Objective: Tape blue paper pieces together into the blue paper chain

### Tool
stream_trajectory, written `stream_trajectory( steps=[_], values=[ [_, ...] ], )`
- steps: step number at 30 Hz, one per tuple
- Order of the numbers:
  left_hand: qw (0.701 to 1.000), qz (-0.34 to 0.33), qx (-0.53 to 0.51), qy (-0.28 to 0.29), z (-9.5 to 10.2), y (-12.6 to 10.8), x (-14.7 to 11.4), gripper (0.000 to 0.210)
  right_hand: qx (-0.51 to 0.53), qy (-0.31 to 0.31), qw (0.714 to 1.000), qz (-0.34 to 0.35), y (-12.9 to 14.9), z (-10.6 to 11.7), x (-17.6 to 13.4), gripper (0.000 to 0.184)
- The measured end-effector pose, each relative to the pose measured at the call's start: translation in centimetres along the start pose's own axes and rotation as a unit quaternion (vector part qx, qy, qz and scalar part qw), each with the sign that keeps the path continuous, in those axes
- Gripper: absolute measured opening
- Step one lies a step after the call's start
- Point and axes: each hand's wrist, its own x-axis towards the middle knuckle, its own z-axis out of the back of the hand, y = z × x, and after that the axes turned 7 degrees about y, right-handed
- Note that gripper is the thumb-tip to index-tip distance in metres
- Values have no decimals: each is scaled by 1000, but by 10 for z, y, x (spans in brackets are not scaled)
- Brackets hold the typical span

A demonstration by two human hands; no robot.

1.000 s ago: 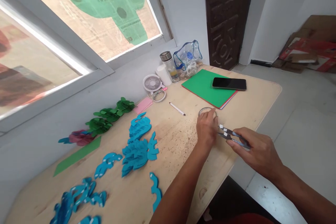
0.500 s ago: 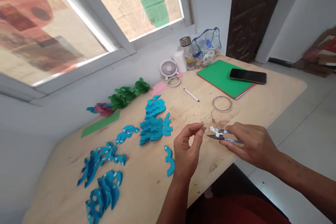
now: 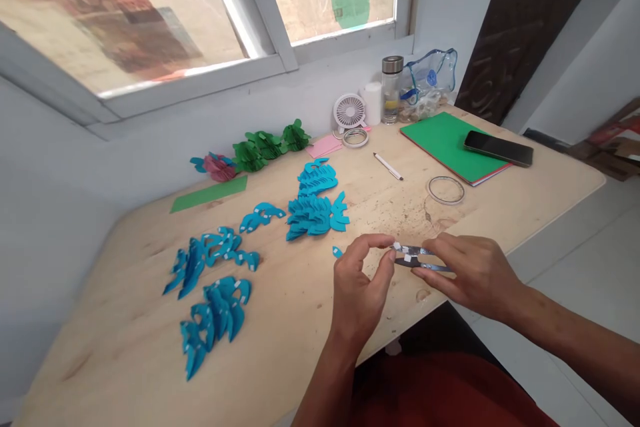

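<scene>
My right hand [image 3: 473,273] is closed around a pair of thread snips [image 3: 423,261], whose blades are spread and point left. Small white squares of tape [image 3: 407,258] cling to the blades. At the blade tips is my left hand [image 3: 363,277], its thumb and index finger slightly apart beside one white square. Just left of that hand, the end of a blue paper cutout [image 3: 337,252] shows, the rest hidden behind it. Stacked blue scalloped paper pieces [image 3: 310,215] lie further back. More blue cutouts with white squares [image 3: 220,303] are on the left.
A roll of tape [image 3: 446,191] and a white pen [image 3: 388,166] lie behind my hands. A phone [image 3: 500,148] rests on green paper sheets [image 3: 445,137]. Along the wall stand a glass bottle [image 3: 391,93], a small fan [image 3: 349,112] and green paper shapes [image 3: 267,147].
My left fingertips have parted a little and come up to the snips' blade tips. The view has turned left, so the table's things appear further right. The snips stay in my right hand.
</scene>
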Motion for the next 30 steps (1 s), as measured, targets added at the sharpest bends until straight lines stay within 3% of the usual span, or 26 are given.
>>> stream_trajectory(
  steps=[9, 19, 30],
  values=[
    [998, -16, 53, -3, -4, 3, -1, 9, -5, 6, 1000, 1, 1, -1, -1, 27],
    [983, -127, 129, -38, -12, 9, -5, 10, 5, 13, 1000, -8, -1, -4, -4, 27],
    [968, -184, 159, -54, -14, 13, -7, 14, 3, 2, 1000, -17, -2, -4, -5, 26]
  ],
)
